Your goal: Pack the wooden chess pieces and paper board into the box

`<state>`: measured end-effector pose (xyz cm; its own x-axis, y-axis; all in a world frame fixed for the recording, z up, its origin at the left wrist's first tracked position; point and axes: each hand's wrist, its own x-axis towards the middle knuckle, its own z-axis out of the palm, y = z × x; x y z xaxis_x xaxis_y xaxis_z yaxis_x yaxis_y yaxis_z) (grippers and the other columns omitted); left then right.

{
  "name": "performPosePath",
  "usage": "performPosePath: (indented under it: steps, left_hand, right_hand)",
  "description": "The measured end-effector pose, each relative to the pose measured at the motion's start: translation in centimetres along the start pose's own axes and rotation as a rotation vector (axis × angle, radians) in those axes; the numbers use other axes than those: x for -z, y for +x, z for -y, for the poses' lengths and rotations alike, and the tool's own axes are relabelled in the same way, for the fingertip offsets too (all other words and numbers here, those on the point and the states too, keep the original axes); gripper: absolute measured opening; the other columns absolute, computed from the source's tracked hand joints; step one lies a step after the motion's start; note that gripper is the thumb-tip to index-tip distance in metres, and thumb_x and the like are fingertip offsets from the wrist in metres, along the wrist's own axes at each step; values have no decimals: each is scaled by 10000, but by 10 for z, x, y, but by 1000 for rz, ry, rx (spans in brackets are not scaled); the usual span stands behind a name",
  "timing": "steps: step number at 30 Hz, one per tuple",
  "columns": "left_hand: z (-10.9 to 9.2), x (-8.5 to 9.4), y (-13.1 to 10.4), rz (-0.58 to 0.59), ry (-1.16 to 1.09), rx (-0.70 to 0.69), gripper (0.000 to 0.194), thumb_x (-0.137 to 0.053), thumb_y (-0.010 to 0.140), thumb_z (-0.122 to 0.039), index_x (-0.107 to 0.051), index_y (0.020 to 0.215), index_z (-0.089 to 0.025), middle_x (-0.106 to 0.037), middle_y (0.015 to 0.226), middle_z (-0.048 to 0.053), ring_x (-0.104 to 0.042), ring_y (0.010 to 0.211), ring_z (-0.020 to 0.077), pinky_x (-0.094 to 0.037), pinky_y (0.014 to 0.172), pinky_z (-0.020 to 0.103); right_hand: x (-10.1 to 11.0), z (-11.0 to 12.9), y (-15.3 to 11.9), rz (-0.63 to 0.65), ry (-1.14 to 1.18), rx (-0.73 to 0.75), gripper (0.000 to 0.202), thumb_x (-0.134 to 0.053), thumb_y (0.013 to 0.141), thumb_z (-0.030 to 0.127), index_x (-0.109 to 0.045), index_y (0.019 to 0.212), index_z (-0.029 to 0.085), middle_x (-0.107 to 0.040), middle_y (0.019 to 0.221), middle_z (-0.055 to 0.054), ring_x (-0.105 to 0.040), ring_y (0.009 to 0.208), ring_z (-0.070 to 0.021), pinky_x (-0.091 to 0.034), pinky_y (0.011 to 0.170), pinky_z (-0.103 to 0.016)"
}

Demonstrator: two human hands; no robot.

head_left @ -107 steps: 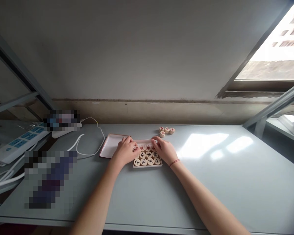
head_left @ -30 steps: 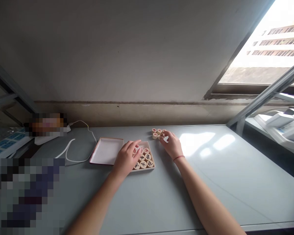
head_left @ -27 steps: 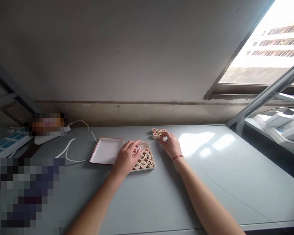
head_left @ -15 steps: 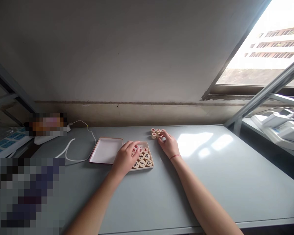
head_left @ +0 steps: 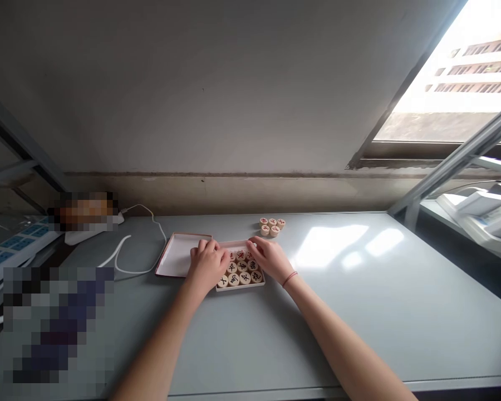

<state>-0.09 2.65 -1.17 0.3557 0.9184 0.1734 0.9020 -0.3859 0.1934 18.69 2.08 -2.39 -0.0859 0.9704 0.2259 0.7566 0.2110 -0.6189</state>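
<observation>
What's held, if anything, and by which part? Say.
The left hand is at the left side of the box, the right hand at its far right corner; whether either grips it cannot be told.

box (head_left: 241, 286): partly hidden by hands (head_left: 206, 267); power strip (head_left: 20, 244): cut off left; dark bluish item (head_left: 69, 320): pixelated

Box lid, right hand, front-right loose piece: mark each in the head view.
box lid (head_left: 176, 255), head view: on its bare pale inside.
right hand (head_left: 271, 259), head view: on the back of the hand.
front-right loose piece (head_left: 275, 229), head view: on its top face.
</observation>
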Motion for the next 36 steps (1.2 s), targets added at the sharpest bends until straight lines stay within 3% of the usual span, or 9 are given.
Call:
performPosePath:
  steps: [8,11,16,19,23,26,30,33,36]
  left_hand:
    - [-4,-3,-1,1,-106,-24,211,-461,910,-328,-630,852,-215,-695,956,36,-530,1004,242,-338,814,377]
    - [-4,-2,0,-32,-134,-17,169,-501,890,-329,-611,829,-216,-698,891,21,-555,950,221,-340,808,360]
    - [-6,3,4,-233,-341,-7,153,-499,897,-326,-599,880,-212,-684,893,33,-583,897,199,-394,820,338]
    - [-11,5,4,-205,-643,12,190,-486,900,-374,-591,919,-216,-681,889,22,-604,818,165,-460,757,289]
    - [-16,5,3,-142,-891,100,272,-500,881,-453,-603,919,-204,-682,873,24,-634,789,152,-507,686,253]
    - [-15,3,4,-190,-1032,131,265,-555,851,-433,-600,947,-190,-687,947,49,-654,879,163,-529,777,275]
    - [-10,0,6,-227,-1126,169,254,-571,836,-385,-602,998,-192,-685,958,59,-664,896,165,-536,830,309]
    - [-8,-3,8,-215,-1141,229,235,-593,806,-314,-624,1002,-189,-679,992,68,-657,921,170,-554,784,290]
    - [-8,-5,8,-202,-1143,259,299,-601,781,-236,-612,1077,-193,-673,1016,70,-659,888,160,-566,709,254]
  right_hand:
    - [-5,-6,1,-7,19,-46,380,-362,922,462,-577,734,212,-530,534,15,-443,473,-123,-288,481,-234]
    - [-5,-4,0,-83,31,-64,379,-357,924,451,-598,760,208,-546,563,7,-459,491,-127,-312,485,-236]
    - [-5,7,-3,-264,-46,253,243,-509,858,360,-613,997,190,-646,835,-64,-580,755,-186,-435,696,-294]
    - [-7,17,-6,-279,-104,379,248,-565,844,337,-599,1047,199,-672,944,-83,-597,848,-213,-441,770,-341]
    - [-4,20,-5,-337,-108,405,169,-527,872,286,-614,994,209,-687,941,-68,-612,853,-199,-445,787,-346]
    - [10,2,3,-451,-61,288,185,-519,859,289,-621,991,208,-666,986,-84,-604,911,-207,-460,812,-351]
    - [31,-46,12,-584,-61,-137,254,-541,785,327,-624,976,181,-644,960,-102,-585,754,-197,-474,701,-349]
    - [36,-77,12,-455,-118,-323,194,-551,736,306,-625,876,193,-657,863,-61,-565,717,-192,-453,685,-337]
    - [34,-89,12,-322,-131,-358,129,-537,739,313,-609,757,208,-658,818,-40,-556,698,-185,-441,688,-332]
